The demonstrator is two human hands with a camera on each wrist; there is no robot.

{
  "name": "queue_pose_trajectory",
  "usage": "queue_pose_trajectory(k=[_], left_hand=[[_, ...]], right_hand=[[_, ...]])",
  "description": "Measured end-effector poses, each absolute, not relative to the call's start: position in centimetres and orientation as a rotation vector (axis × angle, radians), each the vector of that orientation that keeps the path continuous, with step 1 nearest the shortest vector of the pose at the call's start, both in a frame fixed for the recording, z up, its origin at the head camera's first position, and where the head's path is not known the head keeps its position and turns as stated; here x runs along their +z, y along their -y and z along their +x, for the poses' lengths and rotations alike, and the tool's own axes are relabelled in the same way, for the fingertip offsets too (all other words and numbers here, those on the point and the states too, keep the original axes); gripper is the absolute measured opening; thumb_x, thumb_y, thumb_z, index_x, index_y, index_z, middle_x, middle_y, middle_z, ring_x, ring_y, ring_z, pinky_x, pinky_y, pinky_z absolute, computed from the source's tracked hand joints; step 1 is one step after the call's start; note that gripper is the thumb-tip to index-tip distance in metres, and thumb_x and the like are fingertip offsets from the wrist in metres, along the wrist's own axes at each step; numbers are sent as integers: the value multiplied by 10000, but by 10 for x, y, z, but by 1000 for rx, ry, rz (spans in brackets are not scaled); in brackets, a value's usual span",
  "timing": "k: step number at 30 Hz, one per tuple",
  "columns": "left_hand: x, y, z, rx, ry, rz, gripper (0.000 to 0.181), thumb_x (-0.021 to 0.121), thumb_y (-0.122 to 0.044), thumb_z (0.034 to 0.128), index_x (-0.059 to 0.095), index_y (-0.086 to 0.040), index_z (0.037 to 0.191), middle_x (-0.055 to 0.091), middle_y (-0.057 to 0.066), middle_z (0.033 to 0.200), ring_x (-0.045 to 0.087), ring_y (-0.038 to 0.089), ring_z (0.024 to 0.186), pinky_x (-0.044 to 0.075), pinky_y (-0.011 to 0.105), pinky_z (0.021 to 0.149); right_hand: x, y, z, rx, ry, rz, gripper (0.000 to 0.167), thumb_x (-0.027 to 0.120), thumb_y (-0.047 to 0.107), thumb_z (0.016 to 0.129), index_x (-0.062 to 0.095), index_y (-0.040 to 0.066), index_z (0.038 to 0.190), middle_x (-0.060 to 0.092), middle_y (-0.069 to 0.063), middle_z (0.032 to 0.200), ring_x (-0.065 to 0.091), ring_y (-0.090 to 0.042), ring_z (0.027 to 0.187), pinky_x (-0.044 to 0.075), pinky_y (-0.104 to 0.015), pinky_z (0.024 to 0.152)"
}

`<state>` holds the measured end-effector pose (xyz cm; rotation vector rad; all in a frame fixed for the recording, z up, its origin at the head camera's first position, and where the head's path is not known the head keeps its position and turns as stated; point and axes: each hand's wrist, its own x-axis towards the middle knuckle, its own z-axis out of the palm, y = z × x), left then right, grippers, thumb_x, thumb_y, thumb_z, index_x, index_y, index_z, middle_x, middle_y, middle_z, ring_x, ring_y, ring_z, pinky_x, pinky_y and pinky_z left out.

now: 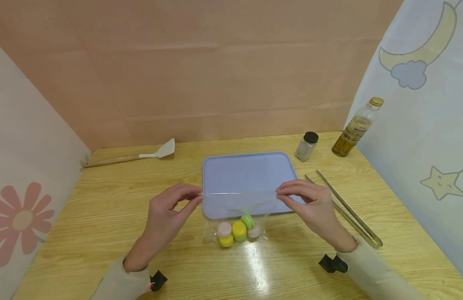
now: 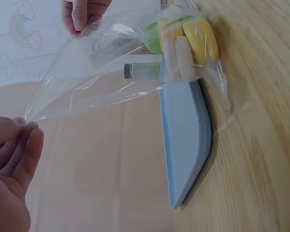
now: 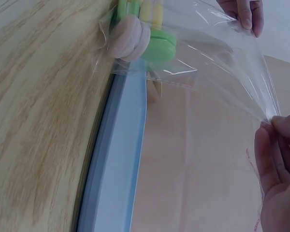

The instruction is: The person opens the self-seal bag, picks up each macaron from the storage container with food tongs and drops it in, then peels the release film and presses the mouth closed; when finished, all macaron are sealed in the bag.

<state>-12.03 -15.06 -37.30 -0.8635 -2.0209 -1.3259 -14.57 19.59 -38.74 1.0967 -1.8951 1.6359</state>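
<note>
A clear plastic bag (image 1: 235, 204) hangs stretched between both hands, its top edge pulled taut. My left hand (image 1: 170, 216) pinches one upper corner between thumb and fingertips; my right hand (image 1: 310, 208) pinches the opposite corner. At the bottom of the bag lie several macarons: a yellow one (image 1: 239, 230), a green one (image 1: 248, 221) and pale pinkish ones such as the macaron (image 3: 128, 38) in the right wrist view. The filled end is low over the wooden table, in front of the blue tray (image 1: 250, 171).
Metal tongs (image 1: 351, 212) lie to the right of the tray. A black-lidded jar (image 1: 306, 146) and a gold-capped bottle (image 1: 354, 131) stand at the back right. At the back left lies a white spatula (image 1: 133, 158) with a wooden handle. Walls enclose the table's back and sides.
</note>
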Motion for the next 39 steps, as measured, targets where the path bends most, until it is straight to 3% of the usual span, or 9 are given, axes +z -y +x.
queue_pose_trajectory(k=[5,8,14,26,30,39], left_hand=[[-374,149,-122,-1214,1975,-919,149,759,-33,910,744,-4,1056,727,91,952,707,198,785,549,184,761],[-374,148,-123,-1197,1964,-922,164,713,-125,966,743,3,1065,726,99,954,707,202,785,547,178,753],[-375,149,-123,-1234,1969,-914,182,754,21,893,742,15,1075,721,100,949,711,205,794,551,178,752],[-375,150,-123,-1250,2012,-876,292,771,146,805,744,19,1066,717,89,936,707,192,788,549,172,747],[-375,150,-123,-1265,2007,-872,295,772,150,801,744,19,1064,717,90,935,707,194,792,552,182,757],[-376,149,-122,-1255,2014,-873,271,769,129,818,741,13,1061,712,104,941,705,185,788,549,174,740]], right_hand=[[-388,-193,-144,1574,1913,1063,367,687,-338,698,745,-79,951,700,-222,961,684,-185,944,561,-222,797],[-388,-191,-142,1553,1921,1054,368,684,-339,703,738,-87,966,693,-225,976,679,-185,946,560,-223,803],[-388,-189,-142,1587,1906,1060,399,677,-360,686,719,-113,996,671,-258,989,672,-212,948,564,-237,797],[-390,-188,-142,1634,1889,1082,461,679,-380,664,707,-112,1038,657,-267,1018,676,-221,923,568,-258,800],[-390,-188,-142,1664,1868,1102,423,678,-372,676,685,-153,1038,650,-267,1031,675,-238,923,570,-273,806],[-394,-186,-142,1727,1826,1076,422,656,-381,692,692,-143,1039,638,-302,1000,672,-250,924,572,-287,804]])
